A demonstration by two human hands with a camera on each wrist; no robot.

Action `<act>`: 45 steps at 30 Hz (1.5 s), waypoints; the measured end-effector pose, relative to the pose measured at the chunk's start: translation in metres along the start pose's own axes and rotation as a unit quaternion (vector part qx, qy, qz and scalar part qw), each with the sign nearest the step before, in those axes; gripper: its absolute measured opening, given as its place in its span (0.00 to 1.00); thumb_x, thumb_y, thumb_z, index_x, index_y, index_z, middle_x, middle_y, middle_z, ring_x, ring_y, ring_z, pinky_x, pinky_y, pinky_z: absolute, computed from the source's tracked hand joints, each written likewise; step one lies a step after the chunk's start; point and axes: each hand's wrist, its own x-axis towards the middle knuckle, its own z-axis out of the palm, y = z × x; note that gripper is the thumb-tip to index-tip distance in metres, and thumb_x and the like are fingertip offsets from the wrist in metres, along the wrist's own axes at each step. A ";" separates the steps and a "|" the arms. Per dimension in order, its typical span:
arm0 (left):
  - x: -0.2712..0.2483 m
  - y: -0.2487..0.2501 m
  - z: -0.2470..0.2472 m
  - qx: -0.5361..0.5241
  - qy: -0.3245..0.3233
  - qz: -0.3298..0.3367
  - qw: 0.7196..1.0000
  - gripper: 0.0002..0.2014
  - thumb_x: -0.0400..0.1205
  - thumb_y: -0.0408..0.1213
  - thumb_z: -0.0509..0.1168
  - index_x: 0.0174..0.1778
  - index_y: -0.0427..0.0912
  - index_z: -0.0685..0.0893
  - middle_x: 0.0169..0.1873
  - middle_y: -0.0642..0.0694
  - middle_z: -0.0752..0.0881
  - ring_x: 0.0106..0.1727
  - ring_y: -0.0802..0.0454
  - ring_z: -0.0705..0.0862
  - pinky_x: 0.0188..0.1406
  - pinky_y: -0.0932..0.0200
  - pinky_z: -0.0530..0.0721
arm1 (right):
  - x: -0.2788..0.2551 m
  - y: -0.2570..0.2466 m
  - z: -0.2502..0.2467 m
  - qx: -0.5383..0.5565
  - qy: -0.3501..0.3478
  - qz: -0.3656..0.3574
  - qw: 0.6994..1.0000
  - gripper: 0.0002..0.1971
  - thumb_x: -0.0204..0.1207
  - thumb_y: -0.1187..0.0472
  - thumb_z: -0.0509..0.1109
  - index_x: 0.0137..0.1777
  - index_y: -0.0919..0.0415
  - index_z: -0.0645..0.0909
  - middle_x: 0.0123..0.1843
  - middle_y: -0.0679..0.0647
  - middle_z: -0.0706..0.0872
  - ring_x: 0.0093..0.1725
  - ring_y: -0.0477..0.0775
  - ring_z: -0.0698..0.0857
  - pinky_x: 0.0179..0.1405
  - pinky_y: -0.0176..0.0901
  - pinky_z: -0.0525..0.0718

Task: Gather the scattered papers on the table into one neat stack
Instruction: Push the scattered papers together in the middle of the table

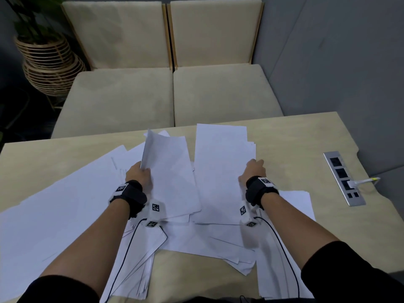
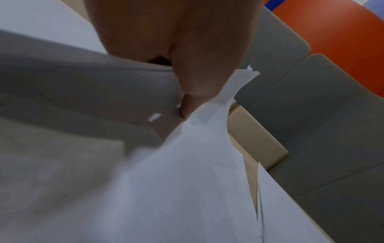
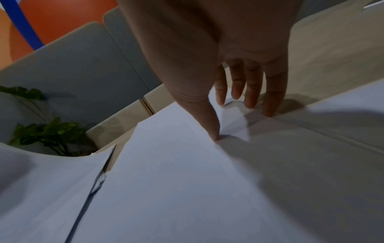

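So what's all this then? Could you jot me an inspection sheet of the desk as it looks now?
Surface: pale wooden table, mostly covered.
Job's things: white papers scattered, overlapping; no neat stack.
Clutter: socket strip set in the table, one plug in.
Grip: left hand pinches a raised sheet; right hand presses fingers on flat sheets.
Cables: black leads trail from both wristbands.
Surroundings: beige sofa, potted plant.

Pale wooden table (image 1: 284,132), white papers (image 1: 65,204) scattered over its left, middle and near parts, overlapping in loose heaps, metal socket strip (image 1: 344,181) set into the right side, white plug (image 1: 355,183) in it
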 end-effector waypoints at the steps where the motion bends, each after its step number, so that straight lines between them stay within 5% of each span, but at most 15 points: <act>1: 0.001 -0.003 -0.001 0.006 -0.002 -0.004 1.000 0.08 0.84 0.32 0.59 0.50 0.32 0.81 0.47 0.33 0.85 0.54 0.31 0.83 0.47 0.50 0.77 | 0.000 -0.002 0.001 0.002 0.006 0.004 1.000 0.25 0.71 0.68 0.74 0.66 0.66 0.70 0.70 0.63 0.68 0.64 0.66 0.78 0.58 0.54 0.84; 6: 0.001 -0.009 -0.001 0.003 -0.021 -0.023 1.000 0.13 0.85 0.33 0.61 0.61 0.31 0.82 0.58 0.31 0.86 0.60 0.31 0.83 0.56 0.49 0.79 | 0.003 -0.007 -0.003 0.055 -0.035 0.047 0.997 0.41 0.70 0.67 0.77 0.79 0.64 0.58 0.73 0.67 0.66 0.68 0.69 0.76 0.64 0.55 0.81; 12: -0.003 -0.015 0.002 -0.016 -0.025 -0.023 0.999 0.14 0.85 0.33 0.61 0.64 0.30 0.82 0.60 0.30 0.86 0.61 0.31 0.83 0.59 0.48 0.79 | 0.003 0.001 -0.007 0.074 -0.040 0.047 0.995 0.34 0.69 0.64 0.80 0.71 0.66 0.66 0.67 0.64 0.80 0.63 0.67 0.83 0.55 0.53 0.83; 15: -0.004 -0.018 0.000 -0.025 -0.021 -0.026 0.999 0.14 0.85 0.33 0.61 0.63 0.30 0.82 0.58 0.30 0.86 0.57 0.32 0.83 0.56 0.48 0.79 | -0.002 0.005 -0.009 0.038 -0.022 0.009 0.999 0.21 0.69 0.62 0.80 0.58 0.65 0.75 0.58 0.60 0.86 0.49 0.62 0.85 0.39 0.46 0.81; 19: -0.006 -0.021 0.000 -0.048 -0.017 -0.028 0.998 0.13 0.84 0.34 0.62 0.59 0.31 0.83 0.53 0.31 0.87 0.52 0.34 0.83 0.53 0.49 0.80 | -0.004 0.011 -0.002 0.084 0.025 -0.053 0.995 0.26 0.70 0.65 0.77 0.65 0.63 0.71 0.51 0.58 0.83 0.47 0.62 0.82 0.38 0.42 0.76; 22: -0.011 -0.020 0.000 -0.062 -0.012 -0.028 0.998 0.11 0.84 0.35 0.61 0.56 0.33 0.84 0.48 0.36 0.86 0.52 0.33 0.84 0.52 0.49 0.81 | -0.004 0.019 0.001 0.118 0.003 -0.110 0.987 0.13 0.74 0.66 0.73 0.47 0.59 0.69 0.36 0.50 0.75 0.40 0.59 0.76 0.28 0.39 0.70; 24: -0.013 -0.021 0.000 -0.075 -0.009 -0.025 0.997 0.09 0.83 0.34 0.59 0.52 0.36 0.83 0.46 0.37 0.86 0.49 0.34 0.83 0.51 0.48 0.82 | -0.003 0.024 -0.003 0.151 0.005 -0.134 0.979 0.14 0.77 0.69 0.68 0.38 0.55 0.67 0.32 0.47 0.71 0.39 0.57 0.73 0.26 0.33 0.65; 26: -0.013 -0.021 0.000 -0.102 -0.009 -0.018 0.995 0.07 0.82 0.32 0.58 0.46 0.40 0.81 0.41 0.39 0.85 0.44 0.37 0.82 0.45 0.51 0.80 | -0.002 0.027 -0.014 0.203 0.045 -0.120 0.971 0.11 0.78 0.72 0.63 0.38 0.57 0.74 0.35 0.51 0.78 0.40 0.56 0.73 0.28 0.33 0.67; 28: -0.013 -0.018 -0.001 -0.137 -0.012 -0.008 0.990 0.08 0.81 0.28 0.56 0.45 0.41 0.80 0.38 0.41 0.83 0.41 0.40 0.79 0.41 0.53 0.77 | 0.000 0.025 -0.026 0.229 0.116 -0.103 0.961 0.09 0.78 0.72 0.62 0.50 0.64 0.83 0.47 0.59 0.87 0.43 0.61 0.79 0.38 0.38 0.72; 30: -0.015 -0.014 -0.001 -0.162 -0.018 0.002 0.987 0.11 0.81 0.25 0.53 0.48 0.39 0.80 0.38 0.41 0.82 0.40 0.41 0.78 0.36 0.55 0.76 | 0.003 0.019 -0.039 0.241 0.167 -0.112 0.950 0.11 0.81 0.68 0.64 0.57 0.67 0.86 0.55 0.63 0.87 0.51 0.65 0.84 0.46 0.39 0.74; 32: -0.015 -0.010 -0.002 -0.180 -0.033 0.000 0.983 0.13 0.81 0.24 0.53 0.51 0.38 0.81 0.40 0.40 0.83 0.41 0.41 0.79 0.37 0.56 0.77 | 0.006 0.011 -0.053 0.274 0.192 -0.143 0.931 0.10 0.82 0.66 0.65 0.57 0.67 0.86 0.52 0.61 0.87 0.50 0.63 0.83 0.47 0.39 0.74; 38: -0.018 -0.010 -0.007 -0.168 -0.041 0.015 0.985 0.22 0.79 0.21 0.56 0.68 0.36 0.80 0.56 0.39 0.86 0.55 0.38 0.82 0.52 0.48 0.80 | 0.001 -0.020 -0.104 0.370 0.127 -0.270 0.880 0.09 0.82 0.66 0.63 0.55 0.61 0.84 0.49 0.50 0.87 0.46 0.42 0.80 0.45 0.26 0.78; 41: -0.027 -0.003 -0.008 -0.210 -0.039 0.031 0.976 0.26 0.78 0.21 0.58 0.73 0.42 0.75 0.59 0.44 0.84 0.57 0.41 0.82 0.54 0.49 0.80 | 0.003 -0.035 -0.105 0.374 0.081 -0.300 0.874 0.07 0.82 0.62 0.63 0.52 0.57 0.84 0.50 0.56 0.89 0.48 0.46 0.82 0.52 0.41 0.81; 45: -0.031 0.008 -0.003 -0.254 -0.099 0.035 0.962 0.23 0.82 0.22 0.58 0.73 0.41 0.74 0.60 0.41 0.84 0.56 0.42 0.83 0.48 0.53 0.82 | 0.012 -0.055 -0.063 0.307 0.004 -0.258 0.916 0.15 0.78 0.55 0.63 0.59 0.59 0.85 0.58 0.57 0.90 0.58 0.60 0.88 0.62 0.52 0.83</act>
